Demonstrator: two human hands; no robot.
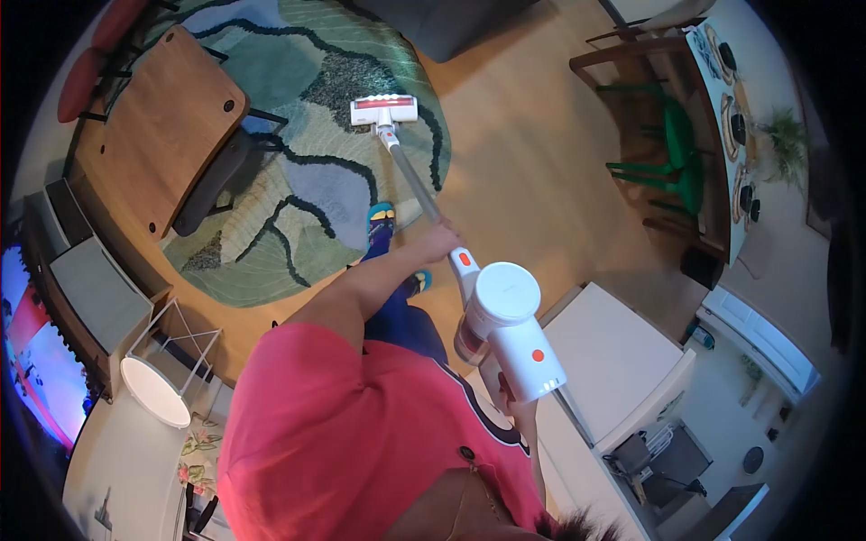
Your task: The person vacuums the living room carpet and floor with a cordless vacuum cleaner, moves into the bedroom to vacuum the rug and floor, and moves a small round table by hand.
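Observation:
A white cordless stick vacuum cleaner [507,293] slants across the middle of the view, its body close to my right side. My left hand [439,241] is wrapped round the top of its grey tube, just below the white body. At the rear of the body, my right hand [520,410] is closed on the handle, partly hidden behind the vacuum. The floor head [384,110], white with a red roller window and lit front lights, rests on the green patterned rug [271,270] near its right edge. My feet in colourful socks [381,216] are below the tube.
A wooden coffee table [167,126] stands on the rug at left. To the right are a dining table [713,117] and green chairs [672,153]. A white counter [613,352] lies close to my right. A round white-topped side table [155,390] is at lower left, near a lit screen [36,352].

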